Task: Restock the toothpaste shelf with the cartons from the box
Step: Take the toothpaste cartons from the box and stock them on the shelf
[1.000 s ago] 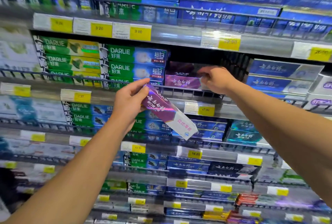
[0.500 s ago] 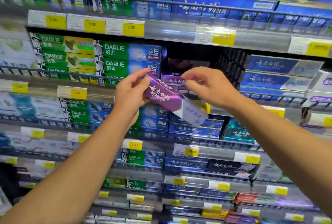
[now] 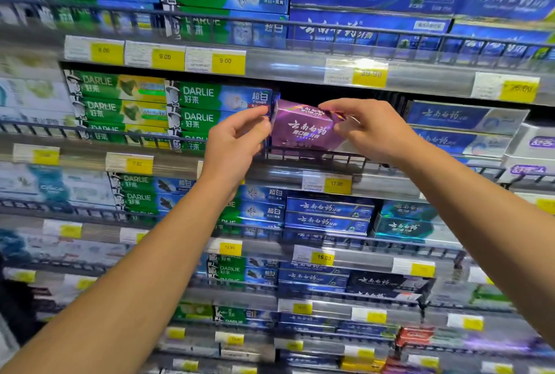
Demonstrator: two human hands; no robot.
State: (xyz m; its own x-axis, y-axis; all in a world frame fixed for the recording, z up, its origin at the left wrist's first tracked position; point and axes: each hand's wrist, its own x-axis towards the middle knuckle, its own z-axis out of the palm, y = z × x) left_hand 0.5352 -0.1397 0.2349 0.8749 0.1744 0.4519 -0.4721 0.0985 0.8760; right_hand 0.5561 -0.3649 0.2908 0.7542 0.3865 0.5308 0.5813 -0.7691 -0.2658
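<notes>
A purple toothpaste carton [image 3: 303,129] with white Chinese lettering sits in the dark gap of the second shelf, just behind the wire rail [image 3: 315,157]. My left hand [image 3: 237,139] pinches its left end. My right hand [image 3: 369,127] grips its right end from above, hiding that end. Another purple carton seems to lie under it, mostly hidden by the rail. The supply box is out of view.
Green and blue Darlie cartons [image 3: 195,103] stand stacked left of the gap. Blue cartons [image 3: 450,117] lie to its right. The shelf above [image 3: 285,70] overhangs the gap with yellow price tags [image 3: 371,73]. Lower shelves hold more rows of cartons.
The purple carton went from tilted in front of the shelf, held by my left hand, up into the gap. My right hand came off the shelved carton and took its right end.
</notes>
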